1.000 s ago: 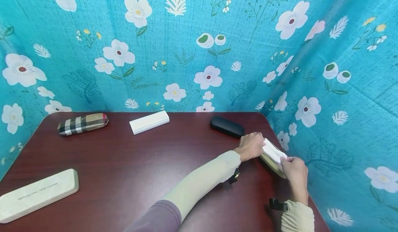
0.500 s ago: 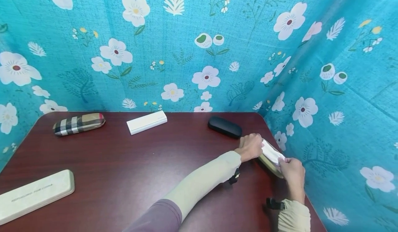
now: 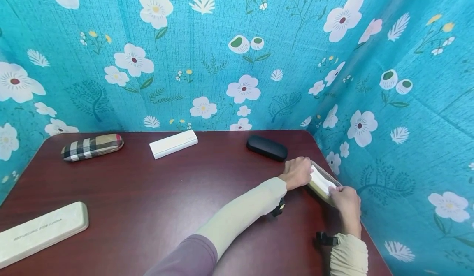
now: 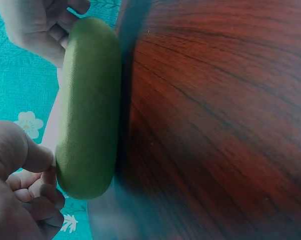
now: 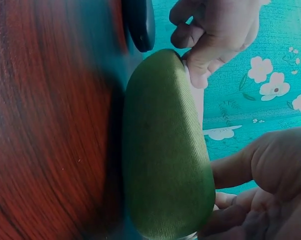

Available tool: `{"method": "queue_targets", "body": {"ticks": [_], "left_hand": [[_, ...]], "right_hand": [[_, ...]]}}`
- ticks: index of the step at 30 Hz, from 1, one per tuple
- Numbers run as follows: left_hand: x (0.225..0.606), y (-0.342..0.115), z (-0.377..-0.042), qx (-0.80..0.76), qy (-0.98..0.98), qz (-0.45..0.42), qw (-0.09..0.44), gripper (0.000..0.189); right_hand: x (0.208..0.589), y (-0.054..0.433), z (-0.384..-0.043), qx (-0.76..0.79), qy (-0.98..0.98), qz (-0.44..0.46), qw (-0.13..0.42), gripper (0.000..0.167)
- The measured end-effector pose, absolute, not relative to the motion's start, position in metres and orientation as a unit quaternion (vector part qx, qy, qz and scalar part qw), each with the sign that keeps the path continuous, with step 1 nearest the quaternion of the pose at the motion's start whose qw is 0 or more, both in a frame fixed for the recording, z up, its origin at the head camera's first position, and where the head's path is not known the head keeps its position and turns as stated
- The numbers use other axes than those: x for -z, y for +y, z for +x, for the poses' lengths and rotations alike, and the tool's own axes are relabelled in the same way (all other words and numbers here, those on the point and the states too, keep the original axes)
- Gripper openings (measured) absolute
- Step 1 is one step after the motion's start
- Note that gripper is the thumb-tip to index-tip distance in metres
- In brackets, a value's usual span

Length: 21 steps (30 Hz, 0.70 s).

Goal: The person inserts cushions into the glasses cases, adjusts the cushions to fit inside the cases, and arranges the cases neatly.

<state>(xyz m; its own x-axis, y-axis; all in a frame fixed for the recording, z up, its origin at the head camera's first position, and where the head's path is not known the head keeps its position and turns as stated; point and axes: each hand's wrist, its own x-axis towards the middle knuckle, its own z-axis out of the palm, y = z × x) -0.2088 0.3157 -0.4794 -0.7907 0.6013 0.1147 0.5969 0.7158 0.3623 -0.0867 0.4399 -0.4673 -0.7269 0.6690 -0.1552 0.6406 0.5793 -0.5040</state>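
Note:
At the table's right edge lies an olive-green glasses case (image 3: pixel 319 191), its top open. A white cloth (image 3: pixel 321 179) stretches along the opening. My left hand (image 3: pixel 297 173) pinches the cloth's far end, and my right hand (image 3: pixel 346 205) pinches the near end. From the left wrist, the rounded green case (image 4: pixel 90 110) hides most of the cloth, with the left fingers (image 4: pixel 38 159) at one end. In the right wrist view a strip of cloth (image 5: pixel 198 105) shows behind the case, and the right thumb (image 5: pixel 233 171) is close against it.
A black glasses case (image 3: pixel 266 147) lies just beyond my left hand. Farther left on the dark red table (image 3: pixel 177 210) are a white case (image 3: pixel 173 144), a plaid case (image 3: pixel 92 147) and a long cream case (image 3: pixel 44 233). A blue floral curtain (image 3: pixel 207 70) borders the table.
The white cloth has sunk lower into the green case, and more of the case's far rim shows. Both hands keep their pinch. The head view has shifted slightly.

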Motion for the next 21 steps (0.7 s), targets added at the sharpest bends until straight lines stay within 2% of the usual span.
{"method": "queue_targets", "body": {"ticks": [5, 10, 16, 21], "left_hand": [[0.483, 0.307, -0.209, -0.186, 0.925, 0.331, 0.005, 0.015], [0.485, 0.302, -0.207, -0.198, 0.918, 0.343, 0.017, 0.016], [0.486, 0.299, -0.206, -0.199, 0.918, 0.344, -0.002, 0.019], [0.487, 0.296, -0.205, -0.198, 0.918, 0.343, -0.021, 0.035]], "right_hand": [[0.471, 0.440, -0.087, -0.259, -0.905, -0.338, 0.020, 0.040], [0.476, 0.439, -0.087, -0.258, -0.910, -0.324, 0.004, 0.039], [0.476, 0.436, -0.086, -0.250, -0.909, -0.332, -0.018, 0.041], [0.474, 0.432, -0.083, -0.254, -0.893, -0.372, 0.013, 0.050]]}}
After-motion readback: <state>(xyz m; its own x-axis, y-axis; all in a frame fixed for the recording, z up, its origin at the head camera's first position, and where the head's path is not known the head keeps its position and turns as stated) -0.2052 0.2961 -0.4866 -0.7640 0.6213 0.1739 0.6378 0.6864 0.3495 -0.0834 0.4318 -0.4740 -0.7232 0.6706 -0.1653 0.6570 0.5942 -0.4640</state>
